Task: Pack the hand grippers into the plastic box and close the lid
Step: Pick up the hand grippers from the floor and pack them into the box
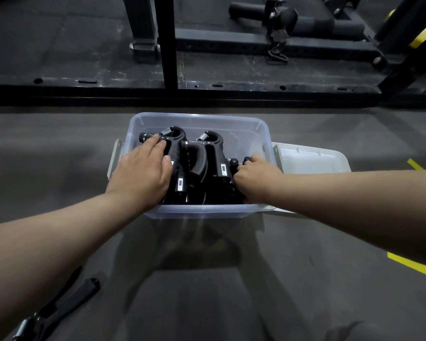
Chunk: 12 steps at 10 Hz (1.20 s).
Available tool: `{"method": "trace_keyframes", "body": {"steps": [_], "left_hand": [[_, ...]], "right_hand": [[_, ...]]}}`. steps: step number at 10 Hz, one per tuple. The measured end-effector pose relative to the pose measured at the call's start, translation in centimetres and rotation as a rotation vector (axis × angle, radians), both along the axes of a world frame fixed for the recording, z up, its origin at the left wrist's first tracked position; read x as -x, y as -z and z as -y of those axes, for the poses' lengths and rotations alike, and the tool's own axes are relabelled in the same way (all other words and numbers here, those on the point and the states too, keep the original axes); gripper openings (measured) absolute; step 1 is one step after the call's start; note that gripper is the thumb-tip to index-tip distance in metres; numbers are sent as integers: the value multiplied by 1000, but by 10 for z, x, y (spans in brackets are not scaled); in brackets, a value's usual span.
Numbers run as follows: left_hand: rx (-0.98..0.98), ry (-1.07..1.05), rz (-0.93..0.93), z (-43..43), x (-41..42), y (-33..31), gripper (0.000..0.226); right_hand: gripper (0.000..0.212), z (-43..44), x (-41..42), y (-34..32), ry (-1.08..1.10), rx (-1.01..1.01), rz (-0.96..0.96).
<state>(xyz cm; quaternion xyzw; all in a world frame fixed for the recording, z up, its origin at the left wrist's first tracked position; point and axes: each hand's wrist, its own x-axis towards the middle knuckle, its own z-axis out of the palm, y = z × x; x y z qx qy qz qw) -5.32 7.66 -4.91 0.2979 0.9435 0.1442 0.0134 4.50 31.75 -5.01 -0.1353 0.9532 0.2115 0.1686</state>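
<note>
A clear plastic box [231, 124] stands open on the dark floor in front of me. Several black hand grippers lie packed inside it; one [176, 143] is at the left and another [215, 153] in the middle. My left hand [143, 173] rests on top of the left hand gripper, fingers spread over its handle. My right hand [256, 180] is inside the box at the right, its fingers curled around a hand gripper [234, 163] whose black knob shows beside the knuckles. The clear lid [310, 158] lies on the floor right of the box.
One more black hand gripper [59, 308] lies on the floor at the lower left, near my left forearm. A black steel rack frame [182, 89] runs across the floor behind the box. Yellow floor tape [413, 264] marks the right side.
</note>
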Motion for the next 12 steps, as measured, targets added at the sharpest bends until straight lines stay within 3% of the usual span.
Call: {"method": "trace_keyframes", "body": {"steps": [1, 2, 4, 7, 8, 9, 10, 12], "left_hand": [[1, 3, -4, 0, -1, 0, 53], [8, -2, -3, 0, -1, -1, 50], [7, -4, 3, -1, -2, -3, 50], [3, -8, 6, -1, -4, -5, 51], [5, -9, 9, -1, -5, -6, 50], [3, -11, 9, -1, -5, -5, 51], [2, -12, 12, 0, -4, -5, 51], [6, -10, 13, -1, -4, -5, 51]], "right_hand": [[7, -1, 1, 1, 36, 60, 15], [19, -1, 2, 2, 16, 84, 14], [15, -2, 0, 5, -31, -6, -44], [25, -1, 0, 8, 24, -16, -28], [14, 0, 1, 4, 45, 25, 5], [31, 0, 2, 0, 18, 81, 33], [27, 0, 2, -3, -10, 73, 96], [17, 2, 11, -2, -7, -62, 255]]}}
